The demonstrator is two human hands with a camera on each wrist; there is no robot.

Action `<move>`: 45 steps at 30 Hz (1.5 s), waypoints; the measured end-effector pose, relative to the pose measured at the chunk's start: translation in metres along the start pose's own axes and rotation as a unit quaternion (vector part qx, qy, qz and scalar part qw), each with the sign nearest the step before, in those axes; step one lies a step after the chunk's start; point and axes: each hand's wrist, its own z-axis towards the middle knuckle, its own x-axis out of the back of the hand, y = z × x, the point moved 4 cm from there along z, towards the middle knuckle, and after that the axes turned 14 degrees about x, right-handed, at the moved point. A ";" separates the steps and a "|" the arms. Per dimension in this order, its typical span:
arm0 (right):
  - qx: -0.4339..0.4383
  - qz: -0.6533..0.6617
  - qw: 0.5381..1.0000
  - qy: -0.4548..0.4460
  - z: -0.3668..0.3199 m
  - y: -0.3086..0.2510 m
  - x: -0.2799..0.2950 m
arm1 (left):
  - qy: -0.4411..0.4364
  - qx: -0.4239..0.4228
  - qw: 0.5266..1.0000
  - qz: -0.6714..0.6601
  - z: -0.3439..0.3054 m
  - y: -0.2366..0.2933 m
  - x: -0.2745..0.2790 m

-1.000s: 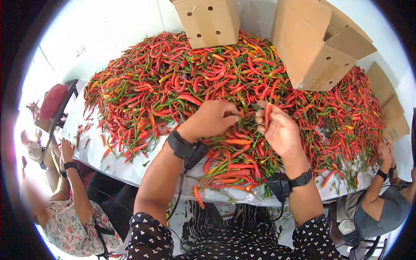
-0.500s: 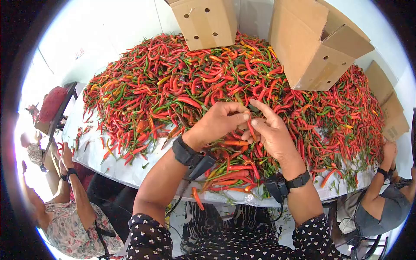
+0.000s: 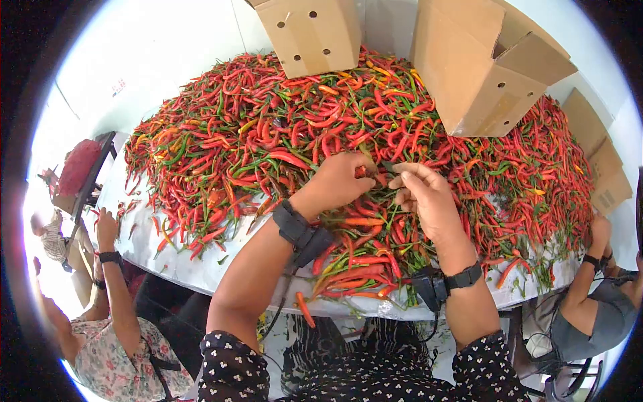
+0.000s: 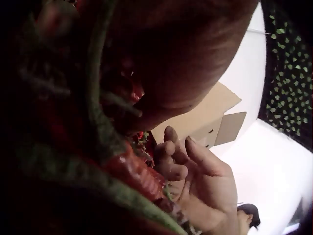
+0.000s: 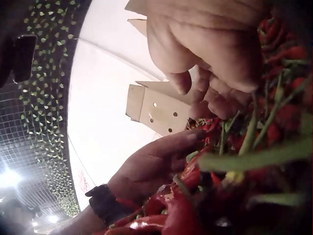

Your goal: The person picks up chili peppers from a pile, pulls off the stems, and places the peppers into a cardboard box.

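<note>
A big heap of red chili peppers (image 3: 221,144), mixed with some green and orange ones, covers the table. My left hand (image 3: 333,182) is over the front of the heap, with a bit of red chili pepper (image 3: 362,172) showing between its curled index finger and thumb. Just to its right, palm turned inward, is my right hand (image 3: 432,201); its fingers bend loosely and no pepper shows in them. In the left wrist view, the right hand (image 4: 203,188) has its fingers apart. Below both hands lies a small pile of larger peppers (image 3: 358,273) near the table edge.
Two cardboard boxes, a smaller one (image 3: 315,37) and a larger open one (image 3: 469,74), stand at the back of the heap. A single pepper (image 3: 305,310) lies at the front edge of the white table (image 3: 194,271). Other people sit at left and right.
The right hand held a red chili pepper, then both hands met around it. Now they have drawn apart, with red showing in the left hand and the right hand's fingers loosened.
</note>
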 end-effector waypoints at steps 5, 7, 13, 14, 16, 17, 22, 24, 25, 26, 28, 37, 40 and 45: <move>-0.001 -0.009 1.000 0.005 0.000 0.000 -0.001 | 0.020 -0.069 0.993 0.094 -0.003 0.005 -0.002; -0.008 -0.005 1.000 -0.002 -0.002 -0.002 -0.003 | 0.001 -0.056 0.994 0.097 -0.005 0.009 0.001; -0.009 0.001 1.000 -0.008 -0.002 -0.001 -0.004 | -0.015 -0.051 0.993 0.104 -0.007 0.008 0.000; -0.009 0.000 1.000 -0.009 -0.002 0.000 -0.004 | -0.015 -0.051 0.994 0.091 -0.008 0.008 0.001; -0.007 -0.001 1.000 -0.011 -0.002 0.002 -0.004 | -0.012 -0.063 0.992 0.111 -0.008 0.008 0.000; -0.008 -0.001 1.000 -0.012 -0.002 0.002 -0.004 | -0.010 -0.075 0.988 0.131 -0.008 0.008 -0.001; -0.002 0.002 1.000 -0.023 -0.002 0.002 -0.003 | -0.017 -0.071 0.992 0.101 -0.009 0.006 0.002; 0.002 0.001 1.000 -0.016 -0.002 0.001 -0.002 | -0.025 -0.032 0.999 0.022 -0.011 0.011 0.008; 0.004 0.000 1.000 -0.009 -0.002 0.001 -0.001 | 0.022 -0.005 1.000 -0.004 -0.013 0.014 0.014; 0.004 0.001 1.000 -0.008 -0.002 0.000 -0.002 | 0.069 0.022 0.997 -0.030 -0.013 0.013 0.020; -0.011 -0.020 1.000 0.003 -0.003 0.000 -0.003 | 0.077 0.011 0.996 -0.046 -0.016 0.019 0.022; -0.005 0.000 1.000 -0.021 -0.006 -0.004 -0.011 | 0.082 -0.028 0.990 -0.112 -0.026 0.031 0.015; -0.021 0.022 0.999 -0.028 -0.007 -0.002 -0.012 | 0.066 -0.079 0.991 -0.089 -0.031 0.041 0.011; -0.001 0.043 0.999 -0.015 -0.005 0.000 -0.011 | 0.032 -0.035 0.993 -0.112 -0.034 0.043 0.010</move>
